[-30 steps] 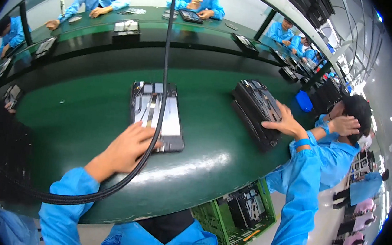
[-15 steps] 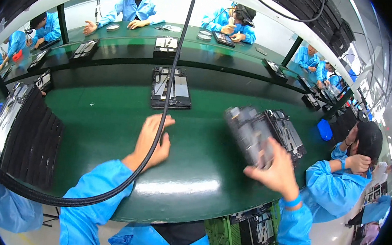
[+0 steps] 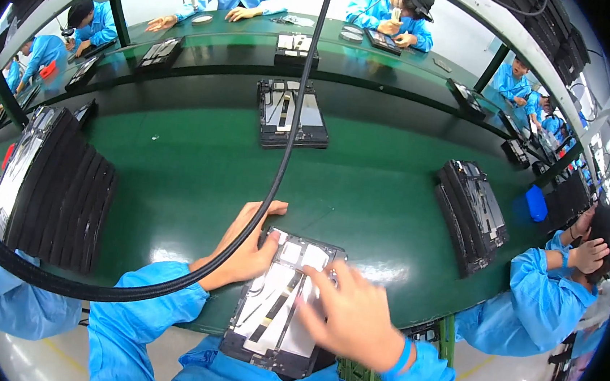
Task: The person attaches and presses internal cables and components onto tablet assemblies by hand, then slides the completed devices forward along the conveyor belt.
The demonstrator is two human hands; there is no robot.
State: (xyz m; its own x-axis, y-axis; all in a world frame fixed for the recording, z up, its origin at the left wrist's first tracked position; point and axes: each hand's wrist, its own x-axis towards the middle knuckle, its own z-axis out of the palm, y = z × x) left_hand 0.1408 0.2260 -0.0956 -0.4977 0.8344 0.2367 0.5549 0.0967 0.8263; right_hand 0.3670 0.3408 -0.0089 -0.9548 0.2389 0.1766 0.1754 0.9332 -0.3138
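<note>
Head view: half a second ago I had the right hand (image 3: pixel 356 315) beside the right stack (image 3: pixel 471 216) with a blurred tablet; now a tablet (image 3: pixel 276 311) sits close before the chest, and that stack stands well apart from both hands. My left hand (image 3: pixel 245 254), then over bare table, is now at the tablet's upper left corner, fingers spread and thumb by its edge. My right hand is blurred over the tablet's right half, fingers loosely apart; I can't tell whether it grips. The tablet tilts slightly, its lower end reaching past the near edge of the table (image 3: pixel 364 174). Bare green surface runs from the left stack (image 3: pixel 58 191) to the right one, and up to the far tablet (image 3: pixel 279 112). A black cable (image 3: pixel 114 293) loops across my view, crossing in front of the left forearm.
</note>
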